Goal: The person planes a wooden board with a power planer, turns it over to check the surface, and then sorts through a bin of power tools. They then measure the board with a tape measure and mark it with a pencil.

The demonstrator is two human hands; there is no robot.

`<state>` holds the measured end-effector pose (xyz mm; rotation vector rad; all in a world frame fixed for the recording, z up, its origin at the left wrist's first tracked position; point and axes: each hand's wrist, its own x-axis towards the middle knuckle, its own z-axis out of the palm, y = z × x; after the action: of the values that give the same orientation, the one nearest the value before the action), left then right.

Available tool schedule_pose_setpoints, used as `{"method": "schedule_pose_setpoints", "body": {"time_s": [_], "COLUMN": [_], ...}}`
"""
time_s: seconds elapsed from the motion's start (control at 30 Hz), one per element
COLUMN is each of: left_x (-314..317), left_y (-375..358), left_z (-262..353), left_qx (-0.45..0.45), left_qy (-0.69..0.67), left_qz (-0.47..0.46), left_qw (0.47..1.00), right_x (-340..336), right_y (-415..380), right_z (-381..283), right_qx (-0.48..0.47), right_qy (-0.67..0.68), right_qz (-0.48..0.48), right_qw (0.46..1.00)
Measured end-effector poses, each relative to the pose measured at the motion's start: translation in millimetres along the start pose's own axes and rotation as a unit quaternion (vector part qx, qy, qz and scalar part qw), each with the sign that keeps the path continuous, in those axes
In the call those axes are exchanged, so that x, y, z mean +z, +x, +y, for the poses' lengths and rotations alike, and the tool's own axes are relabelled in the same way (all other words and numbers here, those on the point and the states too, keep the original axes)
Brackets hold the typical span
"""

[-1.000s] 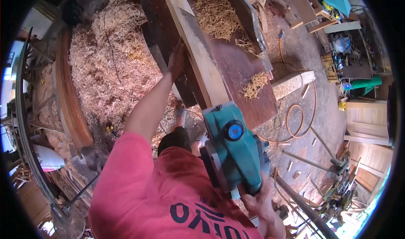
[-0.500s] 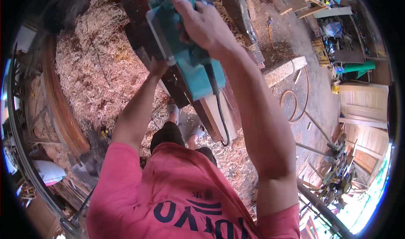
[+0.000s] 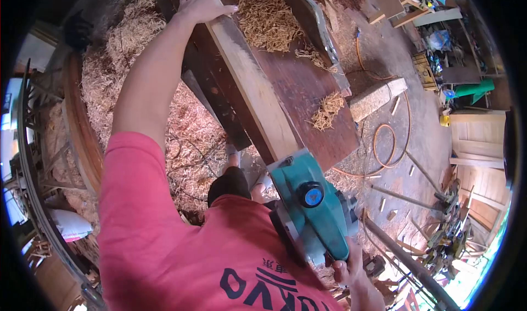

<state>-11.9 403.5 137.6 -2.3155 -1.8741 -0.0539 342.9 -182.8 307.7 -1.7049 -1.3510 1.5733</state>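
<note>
My right hand (image 3: 351,267) is wrapped around the rear handle of a teal electric planer (image 3: 324,212). The planer is close by the right side of my body, its front reaching the near end of a long pale wooden plank (image 3: 252,86). Farther up, my left hand (image 3: 198,6) lies with fingers spread on the plank's top face. A dark reddish-brown workbench (image 3: 307,108) shows beneath and beside the plank.
Curly shavings (image 3: 263,20) are heaped on the bench, and more shavings (image 3: 186,113) cover the floor at left. An orange hose (image 3: 379,135) loops across the floor at right, near a thick pale beam (image 3: 379,100). Wooden panels (image 3: 477,138) stand far right.
The planer has come back from over the plank, down and right toward my body, in my right hand. My left hand has moved from the plank's side up onto its far part.
</note>
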Motion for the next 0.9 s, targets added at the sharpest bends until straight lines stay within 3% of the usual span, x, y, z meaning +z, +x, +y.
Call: {"method": "schedule_pose_setpoints", "body": {"time_s": [0.07,0.17,0.27,0.37,0.4,0.43,0.47,0.53,0.6,0.73,0.8,0.9], "left_x": [17,23,-18,12,1,-21,-33,-20,-1,37,59,35], "left_y": [10,7,2,21,23,25,25,40,49,60,64,48], "left_z": [-11,-17,-13,-36,-38,-38,-34,-50,-72,-86,-91,-75], "left_qx": [0.015,0.035,0.026,0.063,0.026,-0.009,-0.041,0.002,0.033,0.074,0.092,0.079], "left_qy": [-0.024,-0.072,-0.084,-0.11,-0.133,-0.156,-0.177,-0.196,-0.204,-0.216,-0.222,-0.203], "left_qz": [-0.037,0.011,-0.09,-0.055,-0.11,-0.166,-0.223,-0.197,-0.168,-0.123,-0.1,-0.115], "left_qw": [0.999,0.997,0.992,0.99,0.985,0.974,0.958,0.961,0.964,0.966,0.966,0.969], "right_x": [-1,4,12,26,34,40,49,56,64,57,50,32], "right_y": [2,27,85,161,192,225,262,325,376,357,313,220], "right_z": [3,-8,-50,-97,-121,-145,-155,-182,-193,-185,-161,-129], "right_qx": [0.008,-0.019,-0.031,-0.042,-0.052,-0.071,-0.151,-0.157,-0.238,-0.183,-0.17,-0.072], "right_qy": [0.001,-0.009,-0.01,-0.021,-0.014,-0.001,-0.054,-0.07,-0.029,-0.035,-0.049,-0.001], "right_qz": [0.008,0.004,0.0,0.02,0.033,0.043,0.095,0.107,0.111,0.087,0.084,0.011], "right_qw": [1.0,1.0,0.999,0.999,0.998,0.997,0.982,0.979,0.964,0.979,0.981,0.997]}}
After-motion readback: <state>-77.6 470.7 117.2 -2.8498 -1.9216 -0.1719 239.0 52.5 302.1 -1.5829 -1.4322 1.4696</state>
